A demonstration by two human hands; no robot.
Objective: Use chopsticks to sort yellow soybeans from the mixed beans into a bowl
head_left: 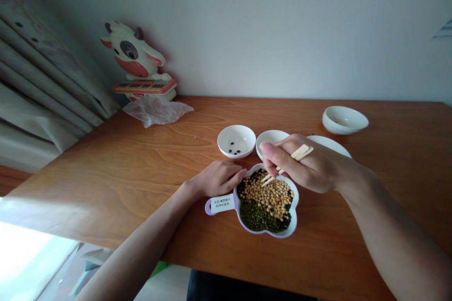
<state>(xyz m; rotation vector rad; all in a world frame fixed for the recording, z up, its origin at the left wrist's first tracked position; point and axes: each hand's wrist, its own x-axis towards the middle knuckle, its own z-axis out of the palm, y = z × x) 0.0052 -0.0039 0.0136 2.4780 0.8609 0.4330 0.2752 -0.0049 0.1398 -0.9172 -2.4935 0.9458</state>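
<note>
My right hand (300, 164) is closed around a pair of wooden chopsticks (302, 153). Their tips reach down to the yellow soybeans (271, 195) in a lobed, white-and-lilac dish (295, 197) with a handle. Green mung beans (256, 216) fill the near part of the dish, and black beans (243, 188) show along its edges. At the upper left rim, my left hand (222, 176) grips the dish with curled fingers. A label (222, 203) is stuck on the handle. Whether the chopstick tips pinch a bean is too small to tell.
Behind the dish stands a white bowl (236, 134) with several black beans. Beside it are another white bowl (271, 136) and a third (328, 143), partly hidden by my right hand. Stacked bowls (344, 120) stand further back. A cow toy keyboard (141, 66) and plastic bag (158, 112) lie left.
</note>
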